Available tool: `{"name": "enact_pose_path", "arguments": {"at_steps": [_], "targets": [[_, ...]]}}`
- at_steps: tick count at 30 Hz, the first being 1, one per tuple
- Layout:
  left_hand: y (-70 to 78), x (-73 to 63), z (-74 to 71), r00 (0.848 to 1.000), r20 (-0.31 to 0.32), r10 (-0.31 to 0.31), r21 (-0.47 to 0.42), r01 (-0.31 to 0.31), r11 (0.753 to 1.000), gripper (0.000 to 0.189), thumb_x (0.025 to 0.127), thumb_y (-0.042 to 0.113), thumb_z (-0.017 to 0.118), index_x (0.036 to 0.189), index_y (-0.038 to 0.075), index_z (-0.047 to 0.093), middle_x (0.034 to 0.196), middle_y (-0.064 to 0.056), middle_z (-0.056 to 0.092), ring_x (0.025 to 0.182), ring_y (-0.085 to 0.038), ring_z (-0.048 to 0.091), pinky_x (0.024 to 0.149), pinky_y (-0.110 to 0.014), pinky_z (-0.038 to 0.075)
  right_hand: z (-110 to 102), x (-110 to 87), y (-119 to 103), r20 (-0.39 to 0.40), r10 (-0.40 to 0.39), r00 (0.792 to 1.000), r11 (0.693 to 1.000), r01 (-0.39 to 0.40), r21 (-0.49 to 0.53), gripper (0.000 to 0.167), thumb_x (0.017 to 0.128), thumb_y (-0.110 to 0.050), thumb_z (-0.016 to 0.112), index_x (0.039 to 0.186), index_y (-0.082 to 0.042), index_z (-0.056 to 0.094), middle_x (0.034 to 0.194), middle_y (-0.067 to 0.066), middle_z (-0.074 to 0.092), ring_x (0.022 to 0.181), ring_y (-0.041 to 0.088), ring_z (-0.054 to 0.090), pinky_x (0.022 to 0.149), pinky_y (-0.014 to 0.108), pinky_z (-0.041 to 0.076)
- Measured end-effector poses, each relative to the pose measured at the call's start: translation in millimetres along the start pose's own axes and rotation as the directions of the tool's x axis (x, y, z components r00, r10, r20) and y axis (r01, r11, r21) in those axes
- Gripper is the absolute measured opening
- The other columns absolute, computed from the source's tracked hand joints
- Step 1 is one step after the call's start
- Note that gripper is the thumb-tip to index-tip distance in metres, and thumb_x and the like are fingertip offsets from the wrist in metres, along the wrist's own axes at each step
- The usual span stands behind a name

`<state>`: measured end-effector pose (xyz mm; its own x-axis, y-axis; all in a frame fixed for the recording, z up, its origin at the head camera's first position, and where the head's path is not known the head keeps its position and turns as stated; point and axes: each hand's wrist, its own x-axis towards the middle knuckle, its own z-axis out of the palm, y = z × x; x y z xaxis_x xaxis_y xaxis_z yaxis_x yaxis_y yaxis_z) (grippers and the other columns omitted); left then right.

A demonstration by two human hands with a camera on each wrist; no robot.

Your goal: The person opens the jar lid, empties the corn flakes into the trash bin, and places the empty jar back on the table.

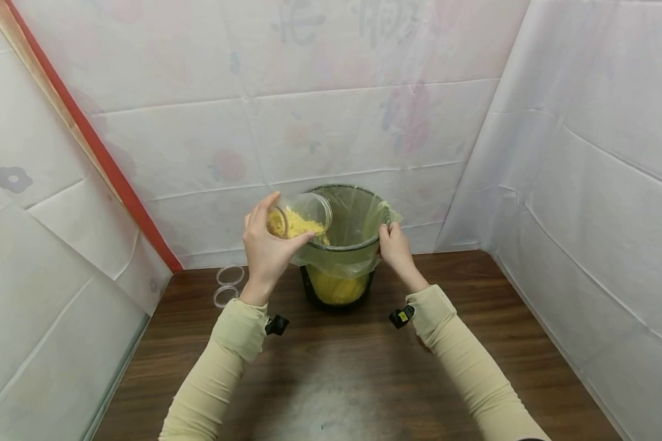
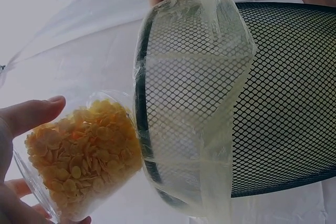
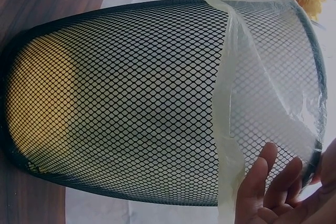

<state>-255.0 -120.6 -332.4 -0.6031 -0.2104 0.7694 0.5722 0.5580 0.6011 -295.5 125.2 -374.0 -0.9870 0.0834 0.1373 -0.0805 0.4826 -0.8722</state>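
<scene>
My left hand [image 1: 268,250] grips a clear plastic jar [image 1: 303,201], tipped on its side with its mouth over the rim of a black mesh wastebasket [image 1: 308,283]. Yellow flakes [image 2: 86,158] fill much of the jar and some spill from its mouth into the basket. A thin pale-yellow bag [image 1: 342,264] lines the basket and is folded over its rim. On the opposite side my right hand [image 1: 395,248] pinches the rim and bag, thumb on top and fingers against the outer mesh. Through the mesh, a yellow mass [image 3: 44,93] shows at the bottom of the basket.
Two clear ring-shaped lids [image 1: 230,275] lie on the brown wooden table [image 1: 331,367], left of the basket. White patterned sheeting [image 1: 320,135] hangs behind and along both sides. A red strip [image 1: 99,147] runs down the left corner.
</scene>
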Motion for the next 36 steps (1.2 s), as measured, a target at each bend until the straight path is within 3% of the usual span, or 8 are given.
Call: {"name": "enact_pose_path", "arguments": {"at_steps": [12,36], "targets": [[0.2,0.7,1.2,1.000,0.021,-0.013,0.010,0.012,1.000,0.093,0.046,0.025,0.095,0.130,0.018,0.056,0.129,0.001,0.060,0.108,-0.024,0.049,0.095,-0.046,0.034,1.3,1.8,0.2,-0.025,-0.005,1.000,1.000,0.004,-0.013,0.029,0.102,-0.027,0.028,0.080,-0.010,0.038,0.066,0.007,0.049,0.051,0.016,0.052,0.053,0.029,0.049],[0.8,-2.2,1.4,0.999,0.038,0.021,0.000,-0.022,1.000,0.089,0.049,0.018,0.094,0.129,0.015,0.057,0.134,-0.004,0.056,0.119,-0.027,0.045,0.101,-0.053,0.031,2.3,2.7,0.8,-0.018,-0.010,1.000,1.000,0.010,-0.006,0.030,0.102,-0.027,0.028,0.080,-0.010,0.037,0.067,0.008,0.048,0.053,0.017,0.051,0.055,0.029,0.049]]}}
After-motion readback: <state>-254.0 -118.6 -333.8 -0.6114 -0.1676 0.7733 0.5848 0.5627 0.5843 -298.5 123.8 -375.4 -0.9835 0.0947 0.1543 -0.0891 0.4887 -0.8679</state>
